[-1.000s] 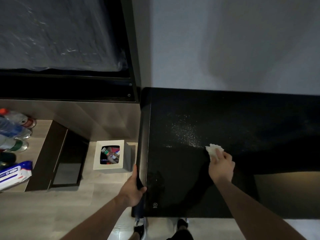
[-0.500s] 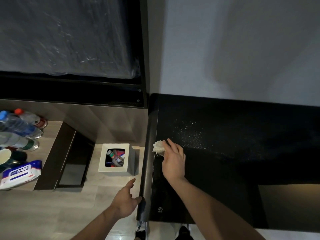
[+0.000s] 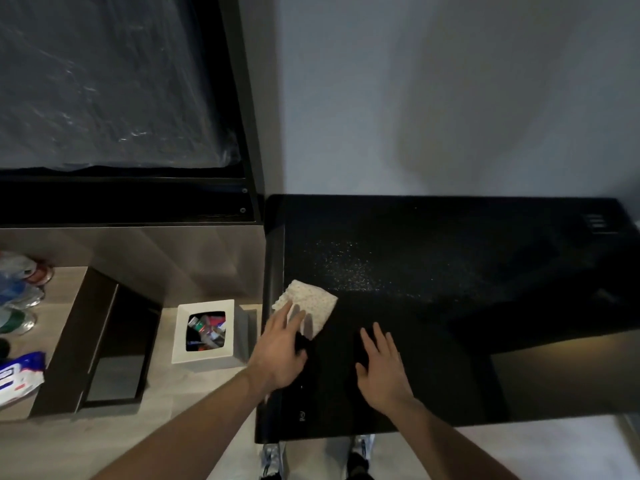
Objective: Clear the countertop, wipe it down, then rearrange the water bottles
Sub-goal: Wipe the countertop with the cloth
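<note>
A: Where is the cloth (image 3: 308,301)?
B: At the black desk's (image 3: 450,271) left edge, lying flat. The left hand (image 3: 282,351) has its straight fingers (image 3: 289,315) on the cloth's near part, not gripping.
A: And the right hand (image 3: 382,367)?
B: Spread flat over the desk, right of the cloth, holding nothing.
A: The bottles (image 3: 20,292)?
B: On a low shelf (image 3: 65,289) at far left, blurred, with a wipes pack (image 3: 19,377) nearer. A white bin (image 3: 204,332) stands on the floor beside the desk.

Small round logo on countertop (image 3: 450,265) — unreadable.
</note>
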Demonstrator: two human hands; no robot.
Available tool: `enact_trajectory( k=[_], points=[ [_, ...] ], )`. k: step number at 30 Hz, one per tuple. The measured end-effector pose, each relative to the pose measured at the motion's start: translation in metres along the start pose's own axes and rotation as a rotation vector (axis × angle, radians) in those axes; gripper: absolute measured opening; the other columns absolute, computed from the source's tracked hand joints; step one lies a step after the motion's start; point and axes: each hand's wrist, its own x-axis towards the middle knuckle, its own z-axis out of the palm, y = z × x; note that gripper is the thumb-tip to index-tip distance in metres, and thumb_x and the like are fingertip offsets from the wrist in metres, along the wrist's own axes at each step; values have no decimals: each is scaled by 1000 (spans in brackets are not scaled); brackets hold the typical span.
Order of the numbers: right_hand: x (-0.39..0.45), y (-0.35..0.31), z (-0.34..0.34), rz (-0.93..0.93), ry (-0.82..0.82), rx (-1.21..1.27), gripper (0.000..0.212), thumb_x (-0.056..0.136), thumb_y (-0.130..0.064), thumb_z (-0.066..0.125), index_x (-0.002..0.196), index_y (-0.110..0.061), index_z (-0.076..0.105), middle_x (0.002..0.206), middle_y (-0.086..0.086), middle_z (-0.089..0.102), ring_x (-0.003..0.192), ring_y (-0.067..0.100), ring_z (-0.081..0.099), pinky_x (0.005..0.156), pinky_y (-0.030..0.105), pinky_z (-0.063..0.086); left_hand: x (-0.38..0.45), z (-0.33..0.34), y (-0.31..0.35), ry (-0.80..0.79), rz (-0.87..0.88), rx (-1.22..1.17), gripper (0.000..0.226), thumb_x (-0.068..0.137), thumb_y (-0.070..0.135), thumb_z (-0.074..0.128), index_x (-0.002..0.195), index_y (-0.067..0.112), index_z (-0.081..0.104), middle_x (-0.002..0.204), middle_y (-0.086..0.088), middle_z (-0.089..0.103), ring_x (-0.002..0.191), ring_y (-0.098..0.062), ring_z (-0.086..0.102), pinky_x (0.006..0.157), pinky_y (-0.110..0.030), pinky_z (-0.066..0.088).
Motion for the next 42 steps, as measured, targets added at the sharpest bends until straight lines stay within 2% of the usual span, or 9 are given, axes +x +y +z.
enact_trajectory(
  k=[3, 5, 9, 13, 18, 21, 25, 31, 42],
  points=[
    [-10, 44, -11, 108, -33, -22, 82, 103, -36, 53, 165, -34, -1, 172, -4, -17, 159, 28, -13, 129, 50, 7, 40, 15, 18, -88, -18, 92, 93, 94, 41, 62, 163, 32, 1, 169, 4, -18, 157, -27, -11, 129, -48, 12],
    [-14, 71, -18, 160, -43, -29, 83, 103, -39, 53, 165, -34, -3, 171, -4, -20, 158, 30, -14, 129, 52, 6, 61, 26, 20, -128, -56, 132, 94, 94, 47, 57, 163, 29, -6, 168, -1, -24, 157, -32, -15, 129, -47, 6],
    [-15, 118, -32, 240, -81, -22, 88, 102, -42, 56, 165, -34, -6, 170, -4, -23, 158, 33, -16, 128, 57, 7, 79, 36, 19, -121, -151, 205, 89, 101, 51, 46, 163, 22, -11, 168, -6, -24, 155, -40, -18, 128, -51, 4],
    [-13, 162, -45, 242, -117, -26, 93, 101, -45, 57, 163, -35, -12, 169, -4, -26, 157, 33, -18, 127, 60, 7, 87, 45, 24, -91, -184, 222, 80, 104, 48, 40, 163, 23, -7, 170, -6, -19, 155, -42, -15, 127, -53, 4],
    [-11, 201, -61, 150, -103, -36, 93, 101, -47, 55, 163, -34, -13, 168, -4, -28, 157, 27, -20, 128, 57, 5, 105, 57, 36, -31, -194, 172, 67, 107, 44, 38, 164, 19, 13, 172, -11, 1, 156, -41, -6, 127, -51, 2],
    [-11, 221, -69, 152, -85, -24, 92, 102, -47, 54, 164, -34, -12, 169, -3, -27, 158, 28, -19, 128, 55, 7, 113, 64, 65, -73, -225, 133, 65, 107, 49, 32, 164, 26, 11, 172, -2, -2, 157, -38, -9, 127, -51, 1],
    [-13, 247, -82, 197, -50, 16, 90, 102, -46, 54, 164, -33, -10, 170, -1, -25, 158, 30, -17, 129, 53, 6, 117, 77, 114, -107, -177, 168, 68, 107, 48, 32, 165, 24, 4, 172, -2, -10, 155, -40, -14, 126, -51, -3],
    [-17, 277, -96, 356, -2, 107, 91, 101, -43, 59, 165, -33, -5, 171, -2, -21, 159, 31, -12, 129, 52, 11, 138, 108, 157, -247, -119, 130, 85, 102, 53, 41, 162, 29, -15, 164, 3, -35, 148, -34, -37, 124, -55, -14],
    [-27, 343, -131, 457, 43, 196, 89, 101, -43, 58, 165, -33, -2, 171, -1, -19, 159, 30, -11, 129, 49, 13, 162, 150, 249, -311, 81, 200, 85, 102, 58, 39, 161, 31, -16, 164, 3, -33, 147, -32, -36, 125, -56, -13]
  ],
)
